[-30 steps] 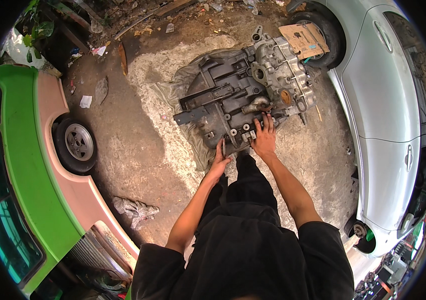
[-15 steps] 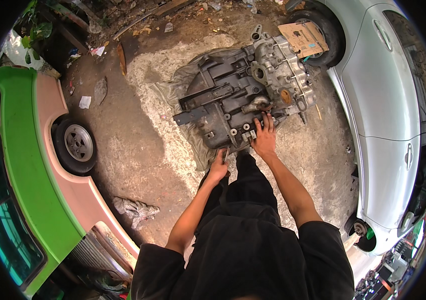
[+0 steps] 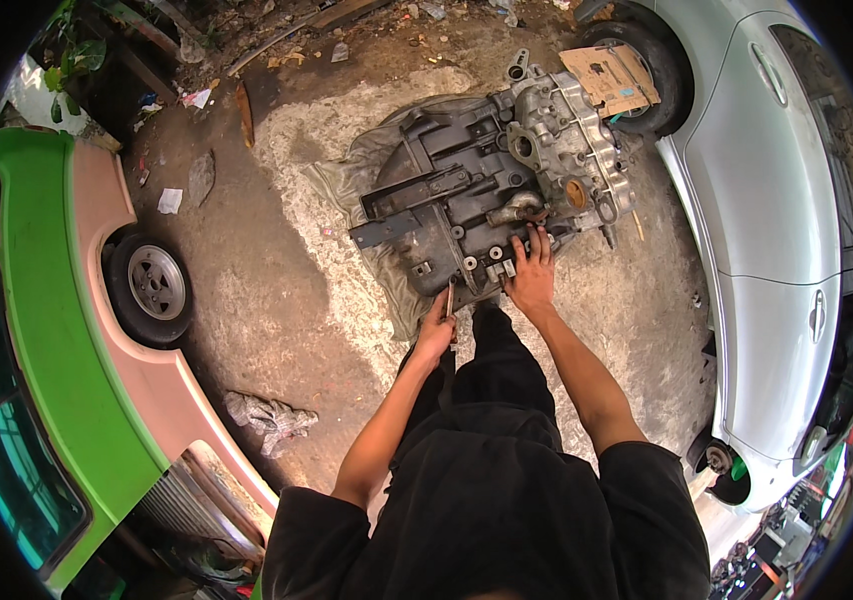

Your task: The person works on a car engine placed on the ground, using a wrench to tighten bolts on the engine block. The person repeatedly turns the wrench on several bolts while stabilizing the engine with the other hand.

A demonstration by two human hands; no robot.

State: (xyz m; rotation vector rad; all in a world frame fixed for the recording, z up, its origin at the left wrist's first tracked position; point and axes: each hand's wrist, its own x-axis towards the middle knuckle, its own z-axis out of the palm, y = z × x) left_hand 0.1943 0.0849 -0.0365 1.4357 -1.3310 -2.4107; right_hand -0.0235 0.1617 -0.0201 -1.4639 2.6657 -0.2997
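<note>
A dark, greasy engine block [image 3: 437,272] lies on its side in front of me, with its lighter grey aluminium cylinder head [image 3: 565,140] at the right end. At the near edge of the block, my left hand [image 3: 435,328] is closed round a slim metal hand tool [image 3: 451,297]; its kind cannot be made out. The tool's upper end meets the block's edge. My right hand [image 3: 533,278] lies on the block's near side, fingers stretched out over it, close to a rusty pipe fitting [image 3: 517,208]. Whatever is under that palm is hidden.
Under the engine is a crumpled grey cloth [image 3: 339,187]. A green and pink car [image 3: 97,300] flanks the left, a silver car [image 3: 772,240] the right. Cardboard with small parts [image 3: 611,80] leans by the silver car's wheel. A rag [image 3: 272,420] lies on the floor.
My left hand has shifted very slightly, and the tool in it now stands at a different tilt. The right hand keeps its place on the block.
</note>
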